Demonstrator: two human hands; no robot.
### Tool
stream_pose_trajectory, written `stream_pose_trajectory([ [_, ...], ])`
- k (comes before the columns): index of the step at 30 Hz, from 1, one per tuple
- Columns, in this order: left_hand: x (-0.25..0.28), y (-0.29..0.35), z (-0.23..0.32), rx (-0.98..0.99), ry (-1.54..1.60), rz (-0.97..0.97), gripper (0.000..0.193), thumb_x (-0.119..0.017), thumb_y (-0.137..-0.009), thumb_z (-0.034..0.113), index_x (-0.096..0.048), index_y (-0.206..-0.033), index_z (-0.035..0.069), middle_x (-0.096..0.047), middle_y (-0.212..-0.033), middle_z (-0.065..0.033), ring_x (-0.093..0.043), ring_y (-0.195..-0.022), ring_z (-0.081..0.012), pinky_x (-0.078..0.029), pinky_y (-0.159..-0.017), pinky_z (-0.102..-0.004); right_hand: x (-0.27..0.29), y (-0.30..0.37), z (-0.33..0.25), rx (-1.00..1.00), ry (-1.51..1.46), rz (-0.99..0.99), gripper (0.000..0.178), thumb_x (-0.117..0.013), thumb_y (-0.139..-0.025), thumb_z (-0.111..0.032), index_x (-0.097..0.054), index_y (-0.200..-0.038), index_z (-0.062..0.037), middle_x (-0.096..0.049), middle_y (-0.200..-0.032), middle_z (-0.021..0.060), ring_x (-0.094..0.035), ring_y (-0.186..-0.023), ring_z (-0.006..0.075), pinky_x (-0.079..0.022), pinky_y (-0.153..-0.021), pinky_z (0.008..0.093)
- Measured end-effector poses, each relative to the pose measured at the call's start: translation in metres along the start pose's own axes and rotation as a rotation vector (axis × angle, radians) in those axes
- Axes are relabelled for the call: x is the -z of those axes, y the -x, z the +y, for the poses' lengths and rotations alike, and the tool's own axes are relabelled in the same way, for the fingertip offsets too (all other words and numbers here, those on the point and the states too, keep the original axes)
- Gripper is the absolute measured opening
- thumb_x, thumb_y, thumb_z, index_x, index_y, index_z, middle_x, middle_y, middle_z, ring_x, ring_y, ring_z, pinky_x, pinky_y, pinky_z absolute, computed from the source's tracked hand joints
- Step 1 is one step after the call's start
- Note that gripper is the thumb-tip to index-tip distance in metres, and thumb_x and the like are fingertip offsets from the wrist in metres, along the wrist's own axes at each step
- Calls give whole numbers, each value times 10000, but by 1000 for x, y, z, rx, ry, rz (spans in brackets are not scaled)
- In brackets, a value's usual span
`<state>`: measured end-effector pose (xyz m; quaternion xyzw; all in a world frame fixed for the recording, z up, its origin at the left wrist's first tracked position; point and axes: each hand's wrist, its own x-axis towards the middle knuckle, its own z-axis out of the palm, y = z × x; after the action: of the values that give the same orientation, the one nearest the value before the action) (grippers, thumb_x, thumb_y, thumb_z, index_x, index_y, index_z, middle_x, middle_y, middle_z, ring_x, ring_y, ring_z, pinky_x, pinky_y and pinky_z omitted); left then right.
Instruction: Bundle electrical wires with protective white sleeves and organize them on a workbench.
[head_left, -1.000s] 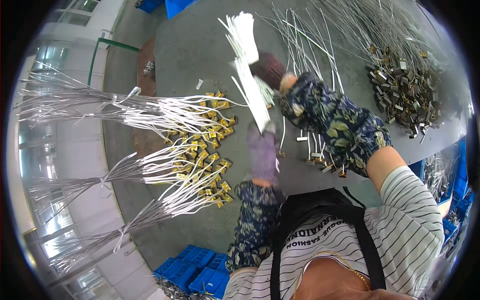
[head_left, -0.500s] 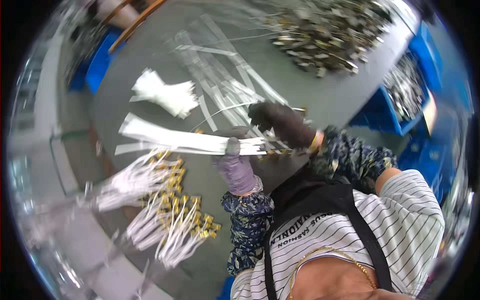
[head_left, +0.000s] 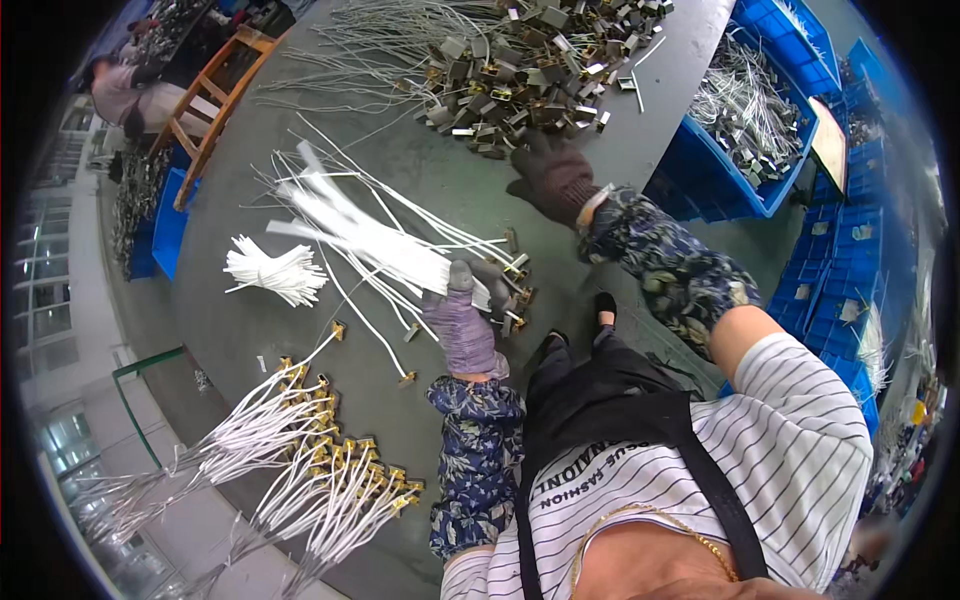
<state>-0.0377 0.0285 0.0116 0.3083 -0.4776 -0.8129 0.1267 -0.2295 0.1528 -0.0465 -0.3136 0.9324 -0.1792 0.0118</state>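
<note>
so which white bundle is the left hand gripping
The long bundle, its near end in the left hand; the short bundle and gold-ended bundles at left lie untouched.

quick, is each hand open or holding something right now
Left hand: closed, holding a bundle of white tubes.
Right hand: open, nothing seen in it, near the connector pile.

Your left hand is covered in matt, wrinkled cloth, and the white tubes in it look like smooth plastic. Your right hand wears dark, rough-looking knit cloth; just beyond it, the connectors show glossy metal faces. The tabletop below both hands looks smooth and mostly matt. Right of your right hand, the blue crate is smooth plastic.
</note>
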Motion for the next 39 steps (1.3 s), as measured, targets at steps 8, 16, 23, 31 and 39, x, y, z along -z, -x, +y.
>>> stream_pose_trajectory([
  [8, -46, 9, -55, 84, 180, 5, 329, -688, -910, 367, -611, -905, 47, -583, -719, -24, -611, -644, -122, -492, -523, -235, 58, 116, 35, -346, -771, -168, 304, -740, -760, -279, -618, -894, -35, -621, -954, 142, -619, -853, 291, -498, -740, 380],
  [16, -121, -10, -119, 210, 365, -11, 415, -655, -938, 332, -532, -1142, -8, -648, -1029, -142, -646, -846, -227, -566, -696, -337, 104, 258, 72, -527, -1347, -332, 269, -704, -814, -229, -629, -969, -22, -633, -862, 50, -572, -768, 130, -477, -692, 300],
  [23, -98, -38, -132, -111, -288, 293, 377, -713, -899, 372, -619, -945, 10, -608, -777, -55, -544, -638, -155, -478, -583, -287, 109, 456, 214, -995, -715, -709, 259, -621, -856, -277, -662, -888, -23, -622, -733, 46, -551, -650, 131, -431, -587, 289],
  [31, -100, -38, -27, -322, 204, 213, 317, -623, -960, 235, -530, -1139, -10, -670, -983, -177, -684, -828, -282, -625, -705, -411, 97, 439, 237, -881, -771, -643, 312, -608, -854, -347, -652, -859, -38, -597, -708, 47, -524, -613, 144, -414, -565, 313],
  [39, -113, -20, -24, -247, -14, 236, 295, -611, -960, 175, -529, -1152, -33, -667, -947, -174, -678, -755, -276, -610, -690, -379, 108, 423, 223, -954, -745, -657, 315, -632, -855, -308, -662, -919, -1, -632, -741, 67, -571, -683, 195, -457, -638, 354],
])
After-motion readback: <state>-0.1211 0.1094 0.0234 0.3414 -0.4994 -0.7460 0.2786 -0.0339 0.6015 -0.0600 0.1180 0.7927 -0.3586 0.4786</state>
